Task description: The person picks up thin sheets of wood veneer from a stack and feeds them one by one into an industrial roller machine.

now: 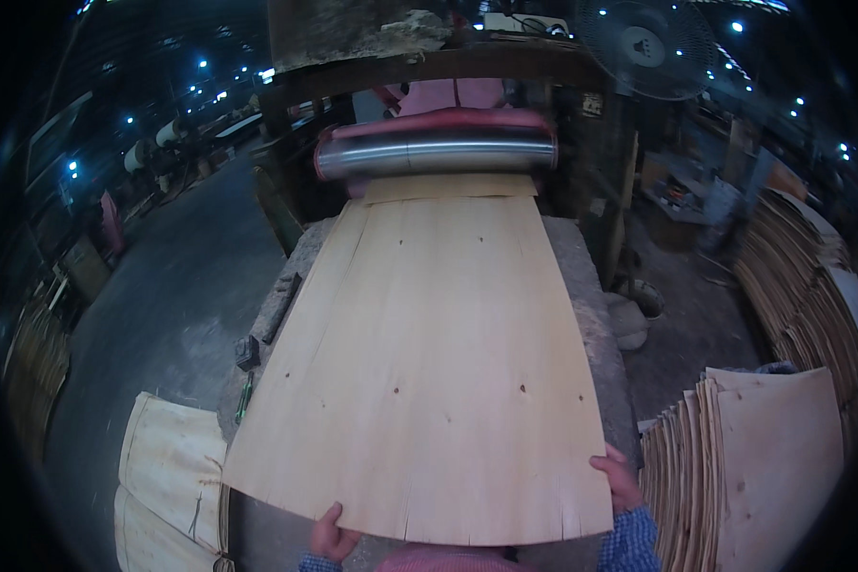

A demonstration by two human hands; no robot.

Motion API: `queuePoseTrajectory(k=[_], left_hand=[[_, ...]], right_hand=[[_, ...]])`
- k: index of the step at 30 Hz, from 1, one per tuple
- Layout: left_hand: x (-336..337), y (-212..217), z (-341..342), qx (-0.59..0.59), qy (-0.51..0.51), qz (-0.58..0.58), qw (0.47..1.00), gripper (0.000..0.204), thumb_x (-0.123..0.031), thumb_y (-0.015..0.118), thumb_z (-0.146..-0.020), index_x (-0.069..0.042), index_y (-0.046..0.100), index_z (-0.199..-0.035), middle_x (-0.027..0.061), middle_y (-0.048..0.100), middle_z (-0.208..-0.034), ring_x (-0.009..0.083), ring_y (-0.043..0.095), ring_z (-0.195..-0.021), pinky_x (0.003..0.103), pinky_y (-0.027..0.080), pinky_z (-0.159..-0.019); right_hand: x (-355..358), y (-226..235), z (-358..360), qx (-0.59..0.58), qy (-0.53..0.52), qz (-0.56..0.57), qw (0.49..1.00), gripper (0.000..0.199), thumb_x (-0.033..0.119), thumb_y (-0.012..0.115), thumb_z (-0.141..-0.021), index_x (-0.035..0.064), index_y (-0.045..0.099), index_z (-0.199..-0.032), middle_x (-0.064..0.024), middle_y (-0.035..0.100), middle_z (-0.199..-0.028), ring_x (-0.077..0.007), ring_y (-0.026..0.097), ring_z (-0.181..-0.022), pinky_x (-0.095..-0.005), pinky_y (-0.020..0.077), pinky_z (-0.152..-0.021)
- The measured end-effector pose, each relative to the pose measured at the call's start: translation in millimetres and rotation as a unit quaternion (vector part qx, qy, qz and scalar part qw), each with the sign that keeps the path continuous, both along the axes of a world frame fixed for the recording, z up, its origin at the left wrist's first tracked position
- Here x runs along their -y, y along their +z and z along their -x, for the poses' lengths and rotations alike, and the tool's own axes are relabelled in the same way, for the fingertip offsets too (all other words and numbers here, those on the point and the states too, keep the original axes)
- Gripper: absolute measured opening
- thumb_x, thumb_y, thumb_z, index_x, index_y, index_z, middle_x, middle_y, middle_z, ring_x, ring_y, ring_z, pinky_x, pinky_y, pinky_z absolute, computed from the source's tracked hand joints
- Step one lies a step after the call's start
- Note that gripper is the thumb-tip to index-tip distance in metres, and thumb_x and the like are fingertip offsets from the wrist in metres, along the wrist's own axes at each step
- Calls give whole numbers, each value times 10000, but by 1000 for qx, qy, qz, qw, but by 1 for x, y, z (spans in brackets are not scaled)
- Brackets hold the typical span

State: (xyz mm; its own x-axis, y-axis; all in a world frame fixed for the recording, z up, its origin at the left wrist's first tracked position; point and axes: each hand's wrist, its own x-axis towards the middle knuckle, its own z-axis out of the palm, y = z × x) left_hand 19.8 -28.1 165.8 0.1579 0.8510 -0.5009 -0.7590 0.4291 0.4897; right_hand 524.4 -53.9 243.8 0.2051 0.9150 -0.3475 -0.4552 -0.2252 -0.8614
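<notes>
A large pale wood veneer sheet [439,315] lies along the machine's bed, its far end close to the shiny metal roller [439,151]. At its near edge, left of the middle, my left hand [334,537] grips it with the thumb on top and the fingers hidden below. My right hand [620,479] holds the sheet's right side close to the near corner, thumb over the top. Another strip of veneer [448,188] shows at the roller, by the sheet's far end. Small dark knots and a few splits mark the sheet.
Stacked veneer sheets stand at the lower right [782,458], farther right [801,276] and lower left [167,458]. A dark block [247,353] and a green-handled tool [245,396] lie on the bed's left edge. A person in pink [453,95] is behind the roller. A fan [643,48] hangs upper right.
</notes>
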Motion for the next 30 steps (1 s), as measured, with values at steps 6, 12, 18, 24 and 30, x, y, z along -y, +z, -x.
queuePoseTrajectory(k=[6, 12, 18, 24, 30], left_hand=[[12, -13, 6, 34, 30, 20, 999, 451, -238, 438, -989, 25, 407, -1353, 172, 510, -1348, 300, 503, -1234, 436, 441, -1028], [-116, 16, -24, -28, 23, -28, 999, 394, -196, 408, -991, 47, 424, -1300, 173, 521, -1312, 304, 524, -1197, 441, 459, -999], [-224, -27, -46, -7, 12, -18, 1000, 397, -207, 437, -988, 18, 414, -1314, 168, 524, -1296, 318, 523, -1189, 490, 461, -989], [-328, -38, -92, -49, 40, -18, 998, 360, -180, 494, -973, -21, 444, -1292, 154, 539, -1262, 311, 531, -1164, 503, 482, -964], [-388, -40, -108, -123, -8, 54, 991, 333, -269, 537, -965, -61, 519, -1224, 110, 576, -1208, 234, 566, -1088, 408, 515, -856]], right_hand=[[-10, 61, 8, 1, -6, -89, 996, 436, 47, 495, -863, -54, 499, -1287, -140, 633, -1150, -217, 631, -1021, -315, 486, -903], [-93, 7, -22, 67, -38, -62, 995, 398, 145, 513, -897, -41, 540, -1248, -108, 654, -1100, -194, 629, -1016, -291, 487, -884], [-34, -54, 34, 419, -85, 127, 895, 379, 162, 545, -895, -64, 547, -1199, -195, 619, -1160, -278, 602, -1093, -357, 460, -952], [20, -101, 73, 684, -91, 59, 721, 499, 124, 608, -772, -64, 514, -1224, -279, 544, -1244, -430, 521, -1156, -453, 399, -1022], [40, -79, 69, 673, -67, 107, 729, 469, 131, 632, -764, -49, 548, -1189, -264, 589, -1169, -406, 565, -1072, -456, 437, -942]])
